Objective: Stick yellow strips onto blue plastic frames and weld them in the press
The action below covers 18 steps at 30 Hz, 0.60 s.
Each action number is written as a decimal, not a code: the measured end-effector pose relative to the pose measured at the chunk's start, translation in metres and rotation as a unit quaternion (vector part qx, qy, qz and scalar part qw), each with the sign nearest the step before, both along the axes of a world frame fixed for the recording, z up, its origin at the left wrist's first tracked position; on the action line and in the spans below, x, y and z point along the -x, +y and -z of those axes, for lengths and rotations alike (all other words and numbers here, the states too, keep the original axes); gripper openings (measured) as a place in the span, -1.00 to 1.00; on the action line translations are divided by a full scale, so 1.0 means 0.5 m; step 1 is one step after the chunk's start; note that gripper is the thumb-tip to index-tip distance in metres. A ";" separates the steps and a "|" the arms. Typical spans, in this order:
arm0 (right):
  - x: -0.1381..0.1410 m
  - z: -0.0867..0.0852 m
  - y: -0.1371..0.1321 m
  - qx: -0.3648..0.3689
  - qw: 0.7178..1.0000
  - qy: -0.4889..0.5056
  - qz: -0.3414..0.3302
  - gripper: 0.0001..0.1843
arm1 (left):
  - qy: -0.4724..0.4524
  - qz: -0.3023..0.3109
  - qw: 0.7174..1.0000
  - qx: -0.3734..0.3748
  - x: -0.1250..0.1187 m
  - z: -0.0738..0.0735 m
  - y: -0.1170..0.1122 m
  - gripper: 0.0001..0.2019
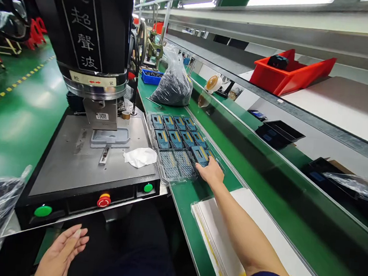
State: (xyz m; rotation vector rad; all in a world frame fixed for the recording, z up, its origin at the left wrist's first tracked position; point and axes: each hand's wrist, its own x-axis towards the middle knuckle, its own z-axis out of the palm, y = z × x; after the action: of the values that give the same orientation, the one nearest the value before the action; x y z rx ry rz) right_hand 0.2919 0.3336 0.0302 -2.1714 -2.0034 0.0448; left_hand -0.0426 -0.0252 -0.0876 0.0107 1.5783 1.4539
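My right hand (212, 172) grips a dark blue-grey plastic casing (199, 154) with a yellow strip, thumb at its near edge. This casing lies slightly askew over the near right part of a clear plastic blister tray (163, 179). More casings (163, 139) of the same kind fill the tray's two farther rows. Two pockets at the near left show only their patterned bottoms. Low on the left, my left hand (62, 252) is in front of the machine, fingers loosely bent and apart, with nothing in it.
An ultrasonic welding machine (96, 30) stands left, a grey fixture (110, 137) beneath its horn. Green buttons (43, 211) and a red stop button (104, 200) line its front. White tissue (140, 157), a bag of black parts (174, 83), white sheets (214, 232) and a red bin (287, 74) are nearby.
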 end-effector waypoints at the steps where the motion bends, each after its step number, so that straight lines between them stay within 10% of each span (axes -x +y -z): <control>1: -0.003 0.006 0.003 0.011 1.000 -0.004 0.003 -0.22 | 0.000 -0.002 1.000 0.000 0.001 0.001 -0.002 -0.42; 12: 0.020 0.038 0.015 -0.035 0.997 -0.033 -0.064 -0.55 | 0.005 -0.044 0.999 0.002 0.013 0.000 -0.012 -0.45; 18: 0.106 0.055 -0.043 -0.227 0.914 0.102 -0.319 -0.64 | 0.070 -0.077 0.995 -0.004 0.014 -0.036 -0.020 -0.51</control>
State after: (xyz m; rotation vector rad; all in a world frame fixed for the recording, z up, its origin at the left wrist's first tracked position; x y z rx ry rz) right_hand 0.2392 0.3123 0.0028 -1.1355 -2.2243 -0.0916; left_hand -0.0498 -0.0354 -0.0698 -0.0057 1.7176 1.6086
